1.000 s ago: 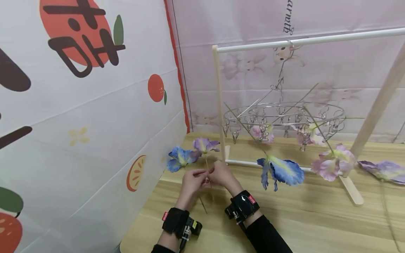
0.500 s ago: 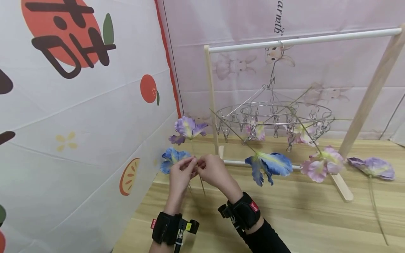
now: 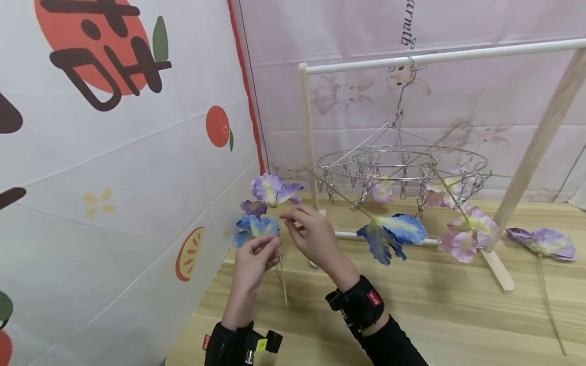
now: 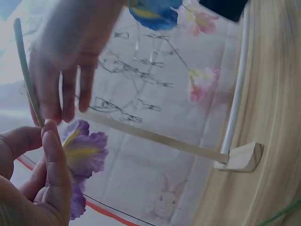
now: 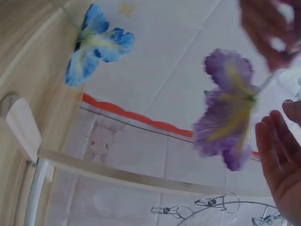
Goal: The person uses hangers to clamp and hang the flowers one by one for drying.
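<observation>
My left hand pinches the thin green stem of a purple artificial iris between thumb and fingers, with the bloom above the hand in the head view. Close to that flower is my right hand, its fingers fairly straight in the left wrist view and holding nothing. The right wrist view has the purple petals beside the right fingertips, apart from them. A blue artificial iris lies on the table behind the left hand, which hides part of its stem.
A wooden rack with a white top bar carries a round metal clip hanger. Hanging from it are a blue iris, a pink iris and other pink blooms. Another purple iris lies on the table at right.
The purple iris was raised off the table and turned upright near the left wall. My right hand has parted from my left hand and the stem, moving slightly up and right.
</observation>
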